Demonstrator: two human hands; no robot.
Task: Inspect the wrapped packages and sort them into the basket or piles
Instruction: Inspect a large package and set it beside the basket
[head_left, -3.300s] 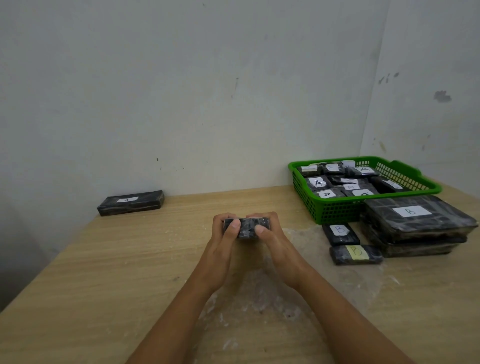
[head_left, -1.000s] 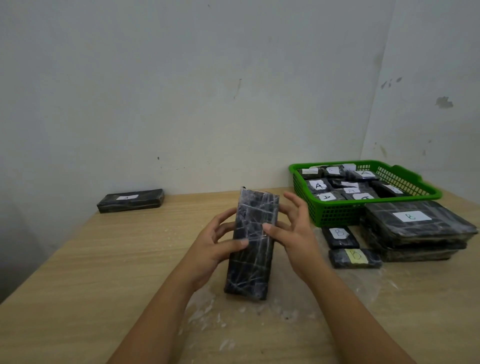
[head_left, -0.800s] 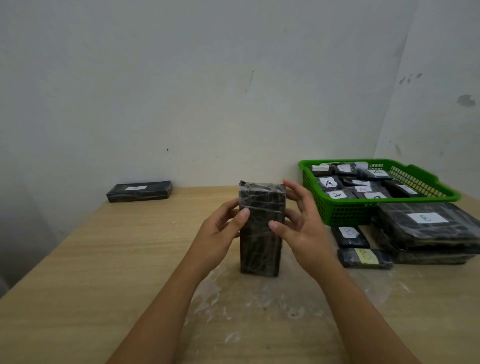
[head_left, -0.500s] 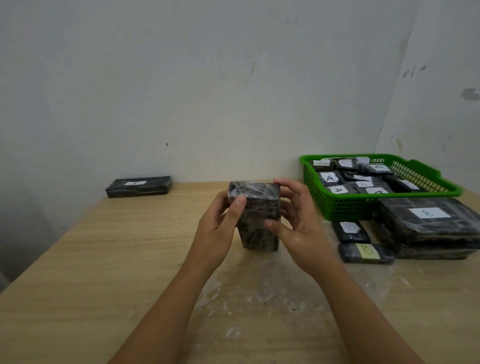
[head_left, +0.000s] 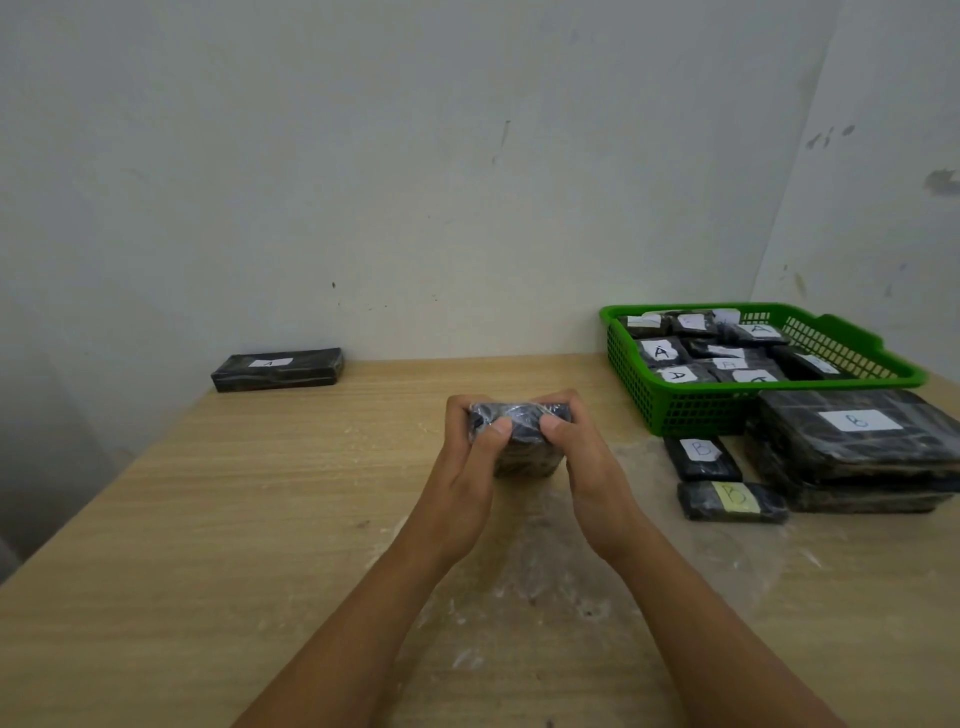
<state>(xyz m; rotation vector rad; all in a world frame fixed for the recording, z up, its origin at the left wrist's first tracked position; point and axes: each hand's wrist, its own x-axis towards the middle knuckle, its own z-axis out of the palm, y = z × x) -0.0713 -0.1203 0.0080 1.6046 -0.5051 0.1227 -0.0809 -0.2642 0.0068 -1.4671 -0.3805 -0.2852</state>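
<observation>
Item: black film-wrapped rectangular package (head_left: 519, 436), mid-table, left of green plastic basket (head_left: 691, 410). Left hand (head_left: 467, 467) and right hand (head_left: 587, 467) both curled around it. Risk: no label visible; missorting likely.

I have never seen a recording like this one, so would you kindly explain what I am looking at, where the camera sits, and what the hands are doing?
There is no machine here: a person works with bare hands, and the single camera is worn on the head, looking forward and down. The left hand and right hand both have a grip on one dark wrapped package just above a wooden table. At the right stands a green basket holding packages labelled A. In front of it lie two small packages labelled B and beside them a stack of large packages, also marked B. One long package lies alone by the wall at the far left. A clear plastic sheet covers the table under the hands.
</observation>
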